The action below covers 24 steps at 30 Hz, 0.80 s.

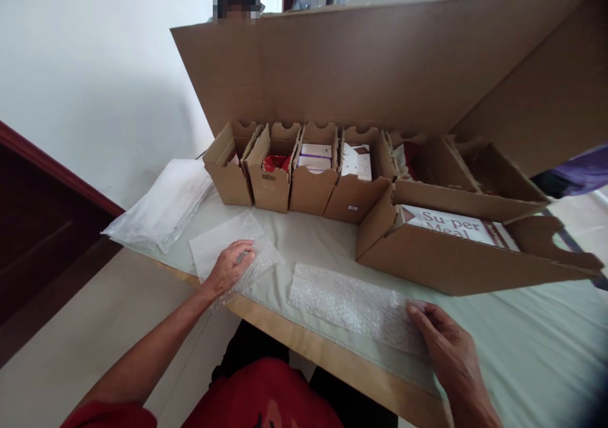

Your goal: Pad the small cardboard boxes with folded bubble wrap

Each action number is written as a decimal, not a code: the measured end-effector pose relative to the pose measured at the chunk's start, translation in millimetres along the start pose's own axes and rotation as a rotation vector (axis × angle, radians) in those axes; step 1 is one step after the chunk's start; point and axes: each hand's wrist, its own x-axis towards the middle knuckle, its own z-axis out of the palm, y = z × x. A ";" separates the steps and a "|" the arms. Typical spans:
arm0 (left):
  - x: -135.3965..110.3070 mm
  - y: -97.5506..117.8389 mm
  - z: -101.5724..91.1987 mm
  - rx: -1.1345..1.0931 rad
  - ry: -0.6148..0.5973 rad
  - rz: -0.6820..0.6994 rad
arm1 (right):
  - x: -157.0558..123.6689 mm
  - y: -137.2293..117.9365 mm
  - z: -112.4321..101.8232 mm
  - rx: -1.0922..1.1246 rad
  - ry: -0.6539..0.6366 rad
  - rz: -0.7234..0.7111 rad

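Observation:
My left hand (231, 265) rests on a sheet of bubble wrap (227, 241) near the table's left front edge, fingers curled down onto it. My right hand (444, 346) lies on the right end of a second, longer bubble wrap sheet (349, 302), its fingers pressed onto that sheet's edge. Both sheets lie flat on the pale green table cover (522, 333).
A stack of bubble wrap sheets (161, 203) sits at the table's left end. Behind are several open cardboard bins (270, 184) with boxed goods, and a larger open carton (456, 251) holding a "Su-per Meal" box. A big cardboard flap (380, 61) stands behind. Another person is beyond it.

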 end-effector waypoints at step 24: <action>-14.6 -17.1 31.8 0.341 -0.010 0.294 | -15.3 -3.9 -1.4 -0.010 -0.024 -0.141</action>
